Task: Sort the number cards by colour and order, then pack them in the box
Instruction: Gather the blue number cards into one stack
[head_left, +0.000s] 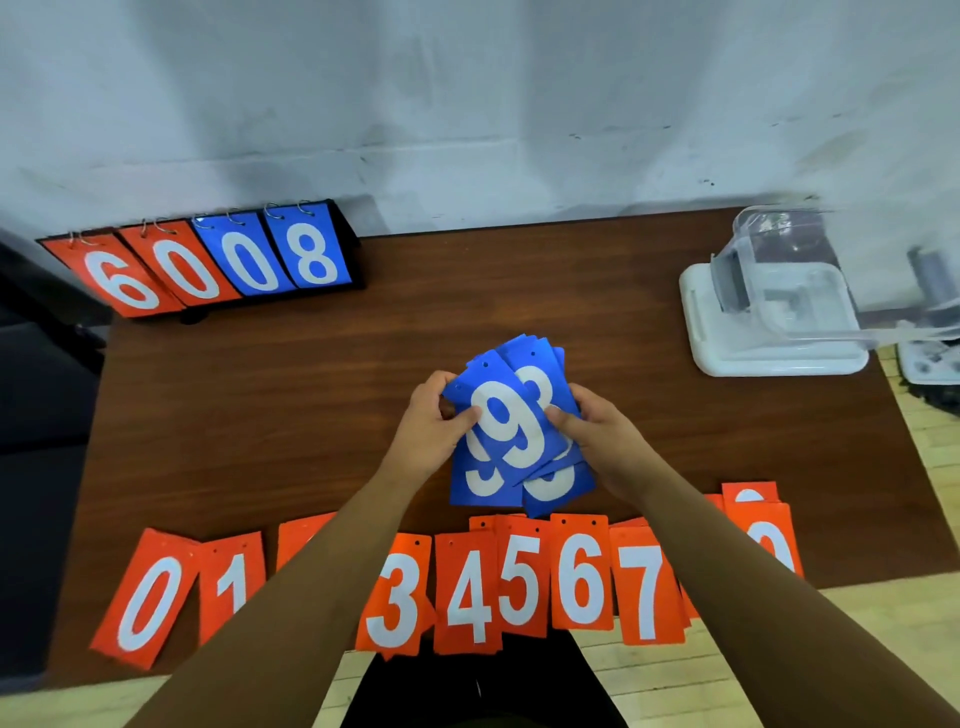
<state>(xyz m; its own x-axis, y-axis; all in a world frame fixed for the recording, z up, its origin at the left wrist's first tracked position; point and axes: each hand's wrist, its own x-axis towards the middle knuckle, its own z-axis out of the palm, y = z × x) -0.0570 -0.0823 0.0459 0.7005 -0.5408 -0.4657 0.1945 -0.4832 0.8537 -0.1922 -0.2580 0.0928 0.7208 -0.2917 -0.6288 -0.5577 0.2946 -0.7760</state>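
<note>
A fanned stack of blue number cards is held above the middle of the brown table, a white 9 on top. My left hand grips its left edge with the thumb on the top card. My right hand pinches the right edge. Along the table's front edge lies a row of orange number cards reading 0, 1, 3, 4, 5, 6, 7; my forearms hide parts of the row. A clear plastic box stands on its white lid at the back right.
A flip scoreboard showing orange 6 0 and blue 0 8 stands at the back left against the white wall. The brown table ends at a wooden floor on the right and front. More clear containers sit beyond the right edge.
</note>
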